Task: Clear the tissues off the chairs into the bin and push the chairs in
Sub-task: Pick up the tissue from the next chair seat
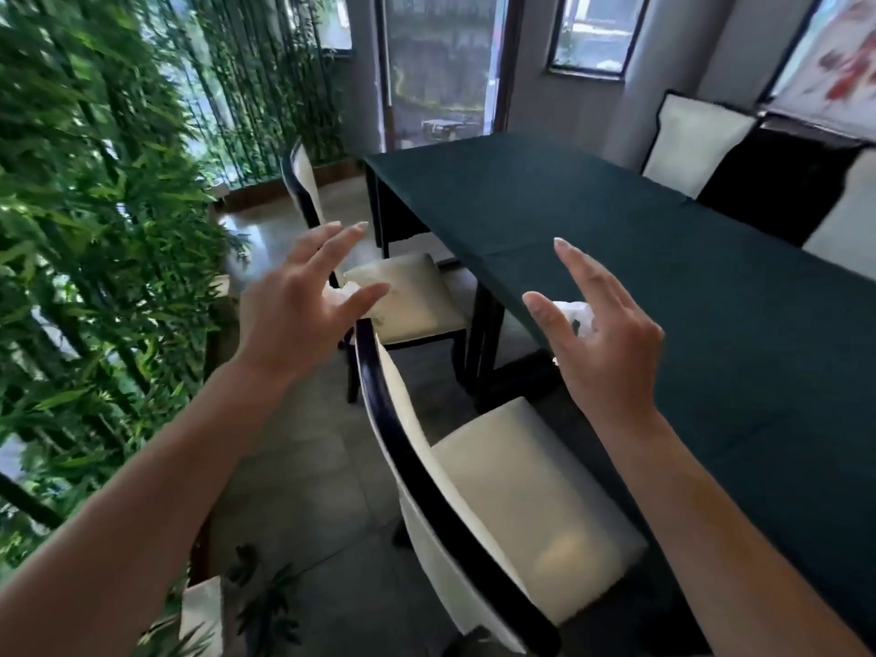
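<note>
Above the near chair [535, 505], both hands are raised with fingers spread and nothing gripped. Left hand [294, 320]: palm away from the camera, fingers fanned and slightly bent, seen over the front left corner of the far chair [417, 301]. Right hand [611, 343]: fingers straight to loosely bent, thumb out to the left, seen over the table edge.

Tissue 1 [348, 289]: crumpled, white, on the far chair's seat at its near left corner, partly hidden by the left fingers; contact with the hand cannot be told. Tissue 2 [576, 315]: white, crumpled, showing between the right thumb and fingers, low by the table legs; what it rests on cannot be told.

Both chairs: cream seats, dark frames, pulled out from the table [616, 220], which carries a dark green cloth. Two more cream-backed chairs [692, 144] at the table's far side. Bamboo plants [95, 182] along the left; grey tiled floor [308, 467] below.
</note>
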Demonstrator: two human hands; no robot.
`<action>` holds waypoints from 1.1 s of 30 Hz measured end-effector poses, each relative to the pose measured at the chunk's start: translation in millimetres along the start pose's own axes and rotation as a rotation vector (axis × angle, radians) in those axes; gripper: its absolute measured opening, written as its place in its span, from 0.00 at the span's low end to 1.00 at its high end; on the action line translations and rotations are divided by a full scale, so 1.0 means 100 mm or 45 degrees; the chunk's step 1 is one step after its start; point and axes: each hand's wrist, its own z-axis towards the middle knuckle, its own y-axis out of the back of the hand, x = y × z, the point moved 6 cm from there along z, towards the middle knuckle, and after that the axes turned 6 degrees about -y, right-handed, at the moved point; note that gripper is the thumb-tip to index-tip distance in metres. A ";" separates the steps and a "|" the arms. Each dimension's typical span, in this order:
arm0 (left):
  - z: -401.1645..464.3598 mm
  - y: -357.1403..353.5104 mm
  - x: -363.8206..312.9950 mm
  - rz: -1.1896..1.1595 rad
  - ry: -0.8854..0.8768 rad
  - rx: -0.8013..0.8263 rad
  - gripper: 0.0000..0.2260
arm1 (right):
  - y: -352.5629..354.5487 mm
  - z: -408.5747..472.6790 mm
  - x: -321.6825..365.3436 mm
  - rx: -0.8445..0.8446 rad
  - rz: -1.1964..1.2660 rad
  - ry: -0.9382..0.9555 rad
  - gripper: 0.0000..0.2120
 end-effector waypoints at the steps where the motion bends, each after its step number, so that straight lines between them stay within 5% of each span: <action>1: 0.01 0.00 0.10 -0.012 -0.026 0.002 0.31 | -0.06 -0.03 0.08 -0.006 -0.022 -0.012 0.25; 16: 0.25 -0.41 1.04 -0.038 -0.062 0.104 0.29 | -0.97 0.23 0.32 -0.042 -0.159 0.001 0.25; 33: 1.45 -1.35 1.97 0.057 -0.106 0.196 0.33 | -2.11 1.07 -0.27 -0.040 -0.182 -0.011 0.24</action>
